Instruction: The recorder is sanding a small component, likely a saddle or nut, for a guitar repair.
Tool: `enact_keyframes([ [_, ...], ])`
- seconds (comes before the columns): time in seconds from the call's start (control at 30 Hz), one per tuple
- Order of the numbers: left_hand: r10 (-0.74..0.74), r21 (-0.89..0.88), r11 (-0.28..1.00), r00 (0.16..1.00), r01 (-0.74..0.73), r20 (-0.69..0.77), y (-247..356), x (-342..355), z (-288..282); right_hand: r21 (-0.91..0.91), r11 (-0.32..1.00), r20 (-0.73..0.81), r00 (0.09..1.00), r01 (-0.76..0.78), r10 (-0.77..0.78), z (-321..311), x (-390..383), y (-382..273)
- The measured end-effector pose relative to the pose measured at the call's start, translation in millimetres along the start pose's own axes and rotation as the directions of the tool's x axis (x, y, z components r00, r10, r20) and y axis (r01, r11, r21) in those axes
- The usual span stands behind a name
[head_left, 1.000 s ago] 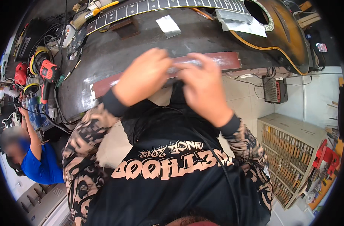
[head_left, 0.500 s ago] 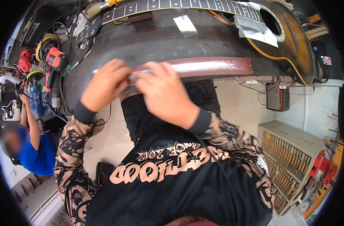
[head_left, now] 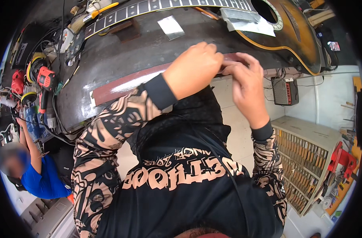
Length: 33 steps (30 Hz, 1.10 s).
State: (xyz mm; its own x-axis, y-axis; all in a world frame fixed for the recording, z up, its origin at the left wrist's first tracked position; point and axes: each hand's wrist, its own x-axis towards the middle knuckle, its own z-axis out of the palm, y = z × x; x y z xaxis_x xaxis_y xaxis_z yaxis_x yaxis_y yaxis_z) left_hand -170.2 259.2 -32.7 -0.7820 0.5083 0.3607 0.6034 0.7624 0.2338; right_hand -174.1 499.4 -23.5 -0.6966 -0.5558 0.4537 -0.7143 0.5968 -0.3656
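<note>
A long reddish-brown strip (head_left: 121,84) lies along the front edge of the dark workbench (head_left: 109,59). My left hand (head_left: 194,67) curls over the strip near its right part, fingers closed down on it. My right hand (head_left: 246,85) sits just to the right, its fingertips pinching the same strip where it meets the left hand. Whatever lies under the fingers is hidden. Both forearms wear patterned sleeves with dark cuffs.
An acoustic guitar (head_left: 296,31) lies across the back of the bench, neck (head_left: 169,6) pointing left. A small metal plate (head_left: 171,27), a pale sheet (head_left: 248,22), a red drill (head_left: 46,77) and cables are nearby. A small box (head_left: 286,91) and slotted rack (head_left: 308,150) stand right; a person in blue (head_left: 42,178) crouches left.
Both hands have slid to the right along the strip, from its left part to its right part, staying close together. More of the strip's left end now shows.
</note>
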Motion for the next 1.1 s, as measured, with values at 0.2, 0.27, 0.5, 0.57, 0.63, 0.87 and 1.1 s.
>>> enact_keyframes([
  [0.2, -0.191, -0.036, 0.98, 0.978, 0.195, 0.08, -50, -140, -98, 0.234, 0.957, 0.028, 0.983, 0.17, -0.182, 91, 29, -114],
  [0.27, -0.243, -0.064, 0.966, 0.963, 0.252, 0.118, -65, -177, -128, 0.341, 0.899, -0.034, 0.959, 0.274, -0.28, 123, 41, -149],
  [0.5, -0.091, -0.046, 0.995, 0.994, 0.094, 0.058, -39, -95, -69, 0.161, 0.975, -0.013, 0.989, 0.15, -0.15, 63, 24, -81],
  [0.57, 0.017, -0.082, 0.996, 0.996, -0.023, -0.083, -22, -43, -27, 0.09, 0.994, -0.019, 0.998, 0.059, -0.057, 30, 14, -43],
  [0.63, 0.054, -0.021, 0.998, 0.992, -0.057, -0.11, -8, -4, 1, 0.007, 1.0, -0.021, 1.0, 0.005, -0.005, 8, 8, -14],
  [0.87, -0.035, -0.073, 0.997, 0.999, 0.033, -0.031, -35, -85, -49, 0.1, 0.988, 0.03, 0.992, 0.119, -0.123, 52, 17, -74],
  [1.1, -0.237, -0.045, 0.968, 0.959, 0.246, 0.152, -71, -189, -132, 0.319, 0.895, -0.061, 0.949, 0.313, -0.31, 127, 48, -160],
])
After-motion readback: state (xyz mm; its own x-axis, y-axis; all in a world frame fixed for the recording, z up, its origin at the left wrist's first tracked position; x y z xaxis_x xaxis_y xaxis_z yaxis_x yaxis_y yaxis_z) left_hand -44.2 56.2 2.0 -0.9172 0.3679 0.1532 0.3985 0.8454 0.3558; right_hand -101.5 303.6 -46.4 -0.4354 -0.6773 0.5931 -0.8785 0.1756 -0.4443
